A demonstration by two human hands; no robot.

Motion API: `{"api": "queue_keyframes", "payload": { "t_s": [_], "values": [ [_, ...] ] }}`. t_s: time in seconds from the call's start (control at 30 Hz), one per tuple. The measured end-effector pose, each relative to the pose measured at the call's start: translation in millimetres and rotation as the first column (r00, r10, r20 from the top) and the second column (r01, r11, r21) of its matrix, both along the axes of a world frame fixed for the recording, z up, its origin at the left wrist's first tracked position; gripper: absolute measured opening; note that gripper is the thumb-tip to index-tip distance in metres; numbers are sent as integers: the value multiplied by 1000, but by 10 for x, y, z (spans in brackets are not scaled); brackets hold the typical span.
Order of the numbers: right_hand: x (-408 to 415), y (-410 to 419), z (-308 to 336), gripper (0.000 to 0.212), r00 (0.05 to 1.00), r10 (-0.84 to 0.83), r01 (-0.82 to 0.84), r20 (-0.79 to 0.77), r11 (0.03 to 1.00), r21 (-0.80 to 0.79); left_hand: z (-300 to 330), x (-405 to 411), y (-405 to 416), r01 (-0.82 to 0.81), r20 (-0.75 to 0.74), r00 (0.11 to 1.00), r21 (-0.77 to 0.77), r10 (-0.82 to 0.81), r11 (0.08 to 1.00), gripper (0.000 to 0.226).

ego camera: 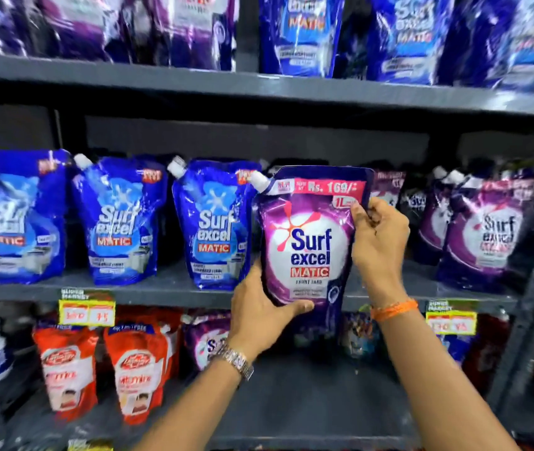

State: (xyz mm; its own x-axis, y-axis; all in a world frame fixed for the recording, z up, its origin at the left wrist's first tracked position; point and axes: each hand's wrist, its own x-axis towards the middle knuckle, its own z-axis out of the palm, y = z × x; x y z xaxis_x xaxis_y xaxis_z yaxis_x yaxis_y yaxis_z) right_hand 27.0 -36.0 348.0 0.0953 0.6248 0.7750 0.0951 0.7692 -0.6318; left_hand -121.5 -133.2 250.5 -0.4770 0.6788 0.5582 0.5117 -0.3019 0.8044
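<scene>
A purple Surf Excel Matic detergent pouch (308,242) with a white spout at its top left is held upright in front of the middle shelf (161,288). My left hand (262,310) grips its lower left corner, thumb across the front. My right hand (379,236) grips its upper right edge, fingers curled behind it. The pouch's bottom hangs below the shelf's front edge.
Blue Surf Excel pouches (119,222) stand to the left on the middle shelf, purple ones (486,236) to the right. More pouches fill the top shelf (301,34). Red Lifebuoy packs (135,369) sit on the lower shelf. Yellow price tags (86,312) hang on the shelf edge.
</scene>
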Motion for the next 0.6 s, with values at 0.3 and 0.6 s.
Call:
{"api": "queue_keyframes", "payload": {
  "t_s": [0.3,0.6],
  "values": [
    [-155,728,161,37,996,-51,58,68,993,-103,251,-81,774,-30,6,1000,-101,31,994,94],
    [-242,957,163,34,994,77,-63,76,982,-177,261,-168,934,18,40,999,-126,-14,992,96]
  ]
}}
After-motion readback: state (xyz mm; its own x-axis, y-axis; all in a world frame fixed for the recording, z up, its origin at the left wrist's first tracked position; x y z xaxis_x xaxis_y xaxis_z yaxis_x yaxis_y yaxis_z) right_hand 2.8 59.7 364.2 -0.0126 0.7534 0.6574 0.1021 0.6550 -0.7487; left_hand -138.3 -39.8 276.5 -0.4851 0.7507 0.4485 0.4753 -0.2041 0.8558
